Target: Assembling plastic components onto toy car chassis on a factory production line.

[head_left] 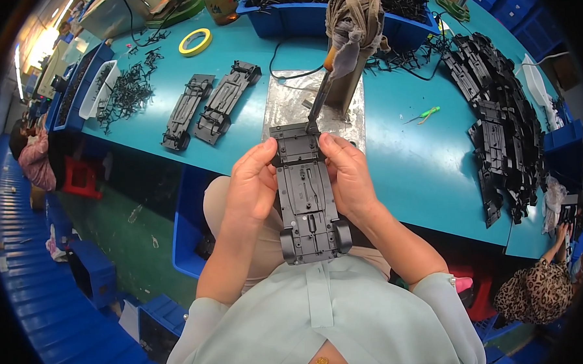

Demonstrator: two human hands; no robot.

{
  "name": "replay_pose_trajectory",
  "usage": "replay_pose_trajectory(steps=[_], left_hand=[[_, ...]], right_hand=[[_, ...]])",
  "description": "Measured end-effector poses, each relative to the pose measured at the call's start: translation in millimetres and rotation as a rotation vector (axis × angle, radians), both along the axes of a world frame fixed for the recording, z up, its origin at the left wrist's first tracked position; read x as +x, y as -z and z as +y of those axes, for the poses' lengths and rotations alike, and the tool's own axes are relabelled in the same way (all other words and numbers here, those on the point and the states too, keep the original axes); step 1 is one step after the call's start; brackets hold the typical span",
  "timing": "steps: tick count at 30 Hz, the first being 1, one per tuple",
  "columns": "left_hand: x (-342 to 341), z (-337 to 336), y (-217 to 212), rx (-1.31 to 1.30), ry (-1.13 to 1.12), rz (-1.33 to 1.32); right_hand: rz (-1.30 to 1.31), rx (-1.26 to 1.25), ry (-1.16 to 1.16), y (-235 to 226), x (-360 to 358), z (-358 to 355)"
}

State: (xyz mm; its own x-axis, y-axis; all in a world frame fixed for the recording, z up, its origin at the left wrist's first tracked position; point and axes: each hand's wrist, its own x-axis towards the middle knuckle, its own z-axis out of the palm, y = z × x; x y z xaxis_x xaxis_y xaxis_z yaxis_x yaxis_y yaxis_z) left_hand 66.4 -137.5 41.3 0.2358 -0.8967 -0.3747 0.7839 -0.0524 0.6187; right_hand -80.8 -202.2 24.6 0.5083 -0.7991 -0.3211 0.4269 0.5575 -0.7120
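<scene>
A black plastic toy car chassis (303, 188) is held in front of my body, with its far end by a metal plate. My left hand (255, 180) grips its left edge near the far end, thumb on top. On the opposite edge my right hand (349, 171) closes round it in the same way. At the far right corner of the chassis is the tip of a slim dark rod tool (319, 103), which slants down from a cloth-wrapped mount (353, 26); whether it touches cannot be made out. Two similar chassis (188, 111) (228, 101) lie on the table to the left.
On the teal table (407, 151) are a metal plate (281, 101), a yellow tape roll (195, 42), loose black parts (131, 85) and a green-handled tool (426, 113). Many chassis are piled right (497, 127). A blue bin (291, 19) stands behind. Other people sit at both sides.
</scene>
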Motion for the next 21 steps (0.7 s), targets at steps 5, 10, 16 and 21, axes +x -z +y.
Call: replay_pose_trajectory(steps=[5,10,16,21], left_hand=[[1.0,-0.6,3.1,0.002,-0.004,-0.008],[-0.5,3.5,0.9,0.008,0.009,-0.010],[0.1,2.4,-1.6,0.003,0.000,-0.001],[0.1,1.1,0.5,0.010,-0.015,0.001]], right_hand=[[-0.007,-0.012,0.000,0.9,1.0,0.7],[-0.014,-0.011,-0.008,2.8,0.2,4.4],[-0.016,-0.038,-0.012,0.6,1.9,2.9],[-0.007,-0.044,0.000,1.7,2.4,2.5]])
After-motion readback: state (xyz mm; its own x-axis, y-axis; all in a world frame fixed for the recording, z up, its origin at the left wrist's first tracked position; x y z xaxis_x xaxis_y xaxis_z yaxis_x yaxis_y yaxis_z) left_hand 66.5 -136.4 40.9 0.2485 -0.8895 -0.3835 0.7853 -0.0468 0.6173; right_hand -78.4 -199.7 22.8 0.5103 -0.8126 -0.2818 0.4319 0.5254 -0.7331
